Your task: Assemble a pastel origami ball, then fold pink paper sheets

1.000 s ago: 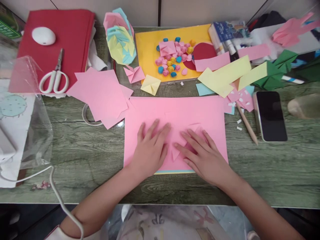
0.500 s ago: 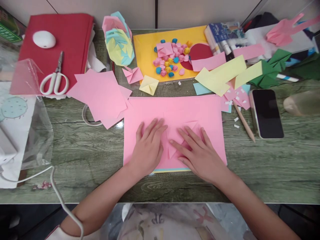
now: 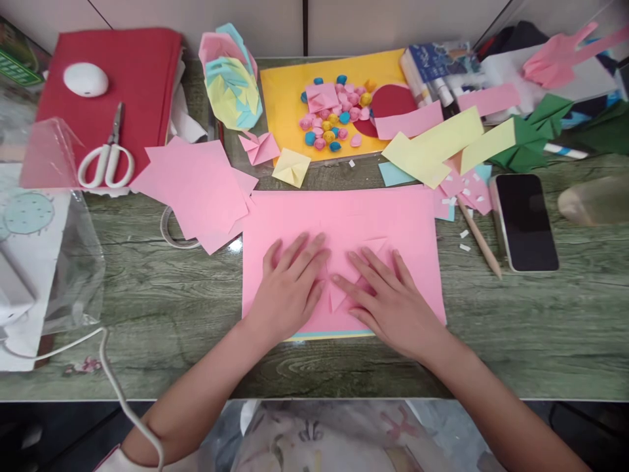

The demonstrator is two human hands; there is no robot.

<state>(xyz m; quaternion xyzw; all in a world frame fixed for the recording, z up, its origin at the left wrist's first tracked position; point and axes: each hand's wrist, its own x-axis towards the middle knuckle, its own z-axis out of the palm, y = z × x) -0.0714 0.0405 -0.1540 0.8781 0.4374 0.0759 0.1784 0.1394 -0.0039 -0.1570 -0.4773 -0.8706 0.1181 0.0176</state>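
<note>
A partly folded piece of pink paper (image 3: 344, 294) lies on a stack of pink sheets (image 3: 295, 210), whose blue and yellow layers show along the front edge. My left hand (image 3: 292, 288) rests palm down at its left side, fingers spread. On its right part lies my right hand (image 3: 388, 295), flat with fingers apart, covering some of the folds. Both hands press on paper without gripping it, and much of the folded piece is hidden beneath them.
Loose pink squares (image 3: 206, 190) overlap a tape roll (image 3: 170, 233) at left, near white scissors (image 3: 108, 154) on a red folder (image 3: 142, 85). A phone (image 3: 525, 223) and pencil (image 3: 479, 239) lie right. Behind are small paper roses (image 3: 344, 101) on a yellow sheet (image 3: 285, 85).
My left hand has shifted very slightly, its thumb now lying nearer the folded paper. My right hand stays in place.
</note>
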